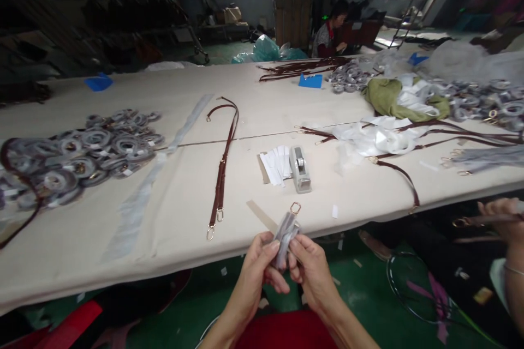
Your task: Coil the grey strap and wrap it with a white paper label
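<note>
My left hand [258, 267] and my right hand [311, 268] together hold a strap end wrapped in grey film [285, 237], just below the table's front edge. A gold clasp ring [295, 208] sticks up from the wrapped end. Both hands pinch the wrap from either side. On the table right above lie a grey tape dispenser [300, 168] and a fan of white paper labels [276, 166]. A brown leather strap [223, 163] with gold clips lies stretched out to the left of them.
A pile of wrapped coiled straps [82, 152] sits at left on the cream table [172, 202]. More brown straps, white film and a green cloth [387, 98] lie at right. Another person's hand [501, 221] holds a strap at far right. A person sits beyond the table [329, 32].
</note>
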Available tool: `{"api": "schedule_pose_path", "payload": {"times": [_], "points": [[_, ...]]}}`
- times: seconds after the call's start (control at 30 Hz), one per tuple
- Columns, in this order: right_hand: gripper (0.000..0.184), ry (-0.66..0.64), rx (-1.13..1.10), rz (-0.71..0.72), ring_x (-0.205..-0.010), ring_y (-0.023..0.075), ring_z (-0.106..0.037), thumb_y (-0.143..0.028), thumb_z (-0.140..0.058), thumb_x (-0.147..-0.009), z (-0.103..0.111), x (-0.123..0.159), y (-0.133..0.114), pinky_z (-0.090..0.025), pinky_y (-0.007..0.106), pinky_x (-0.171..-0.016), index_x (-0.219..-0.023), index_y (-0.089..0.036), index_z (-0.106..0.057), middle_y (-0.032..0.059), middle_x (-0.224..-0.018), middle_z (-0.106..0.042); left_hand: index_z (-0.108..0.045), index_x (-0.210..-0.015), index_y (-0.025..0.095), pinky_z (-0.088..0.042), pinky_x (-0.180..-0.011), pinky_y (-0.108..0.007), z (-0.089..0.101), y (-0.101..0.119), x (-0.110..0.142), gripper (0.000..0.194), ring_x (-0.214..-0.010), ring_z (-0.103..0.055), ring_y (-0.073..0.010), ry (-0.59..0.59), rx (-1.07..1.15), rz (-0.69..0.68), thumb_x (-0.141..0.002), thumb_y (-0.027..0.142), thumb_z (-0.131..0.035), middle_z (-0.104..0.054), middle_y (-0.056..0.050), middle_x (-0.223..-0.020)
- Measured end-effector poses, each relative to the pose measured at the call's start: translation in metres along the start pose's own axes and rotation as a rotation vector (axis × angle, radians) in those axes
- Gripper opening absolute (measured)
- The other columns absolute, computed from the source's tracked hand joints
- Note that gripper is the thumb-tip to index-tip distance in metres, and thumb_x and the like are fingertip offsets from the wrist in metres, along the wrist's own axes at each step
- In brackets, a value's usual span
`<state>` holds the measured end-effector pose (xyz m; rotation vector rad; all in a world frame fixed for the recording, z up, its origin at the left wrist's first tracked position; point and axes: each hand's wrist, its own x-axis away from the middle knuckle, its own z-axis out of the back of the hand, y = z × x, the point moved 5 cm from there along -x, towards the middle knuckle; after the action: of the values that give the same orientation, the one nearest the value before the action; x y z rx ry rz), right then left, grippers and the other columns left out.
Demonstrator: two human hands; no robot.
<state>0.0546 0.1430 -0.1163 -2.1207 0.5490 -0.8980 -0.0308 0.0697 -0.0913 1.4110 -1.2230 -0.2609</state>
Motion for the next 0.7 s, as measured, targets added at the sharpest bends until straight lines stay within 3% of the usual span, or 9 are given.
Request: {"api": "schedule_pose_path", "payload": {"times": [0.13,0.27,0.37,0.57,0.63,0.7], "points": [[0.043,-0.01,0.07,0.035,-0.036,0.0024,-0.037,-0.056,-0.068,-0.079,0.018,0.007,-0.014,-0.022,0.016,-0.037,-0.072,-0.015,-0.059,-0.0055,-0.049,-0.053,-0.052,-0.092,0.018,-0.038,-0.034,-0.016,-0.02,0.008,-0.002,0.032,-0.034,-0.057,-0.0094,-0.114,-0.102,-0.013,-0.088,0.049,-0.056,-0.06,0.004,-0.067],[0.041,-0.006,0.12,0.025,-0.035,0.004,-0.041,-0.053,-0.071,-0.076,0.042,0.015,-0.025,-0.025,0.015,-0.035,-0.085,-0.015,-0.062,-0.0036,-0.054,-0.06,-0.052,-0.078,0.017,-0.032,-0.032,-0.014,-0.03,0.017,-0.007,0.032,-0.03,-0.055,-0.0081,-0.116,-0.175,-0.067,-0.087,0.047,-0.058,-0.059,0.004,-0.065],[0.04,0.043,0.145,0.047,-0.036,0.0041,-0.042,-0.053,-0.071,-0.075,0.056,0.022,-0.03,-0.026,0.015,-0.036,-0.082,-0.017,-0.056,-0.0035,-0.055,-0.062,-0.052,-0.077,0.017,-0.033,-0.032,-0.014,-0.039,0.017,-0.009,0.031,-0.031,-0.057,-0.0086,-0.153,-0.182,-0.065,-0.088,0.046,-0.056,-0.061,0.003,-0.067],[0.038,0.084,0.135,0.132,-0.038,0.0047,-0.042,-0.052,-0.07,-0.076,0.059,0.03,-0.039,-0.03,0.015,-0.037,-0.082,-0.018,-0.053,-0.0044,-0.056,-0.06,-0.056,-0.083,0.016,-0.031,-0.031,-0.014,-0.055,0.007,-0.011,0.031,-0.031,-0.056,-0.0085,-0.221,-0.228,-0.024,-0.088,0.047,-0.055,-0.059,0.004,-0.068],[0.039,0.047,0.091,0.198,-0.047,0.0081,-0.052,-0.047,-0.075,-0.074,0.06,0.034,-0.041,-0.038,0.017,-0.042,-0.093,-0.02,-0.055,-0.0023,-0.066,-0.064,-0.054,-0.078,0.016,-0.028,-0.031,-0.013,-0.056,0.008,-0.012,0.032,-0.031,-0.056,-0.0082,-0.204,-0.222,-0.034,-0.088,0.046,-0.055,-0.059,0.003,-0.067],[0.045,-0.042,0.076,0.282,-0.069,0.0137,-0.062,-0.039,-0.079,-0.072,0.062,0.038,-0.043,-0.048,0.021,-0.054,-0.107,-0.022,-0.057,0.002,-0.082,-0.067,-0.054,-0.077,0.016,-0.027,-0.031,-0.013,-0.058,0.011,-0.012,0.032,-0.031,-0.056,-0.0078,-0.204,-0.219,-0.031,-0.089,0.045,-0.054,-0.06,0.003,-0.066]]}}
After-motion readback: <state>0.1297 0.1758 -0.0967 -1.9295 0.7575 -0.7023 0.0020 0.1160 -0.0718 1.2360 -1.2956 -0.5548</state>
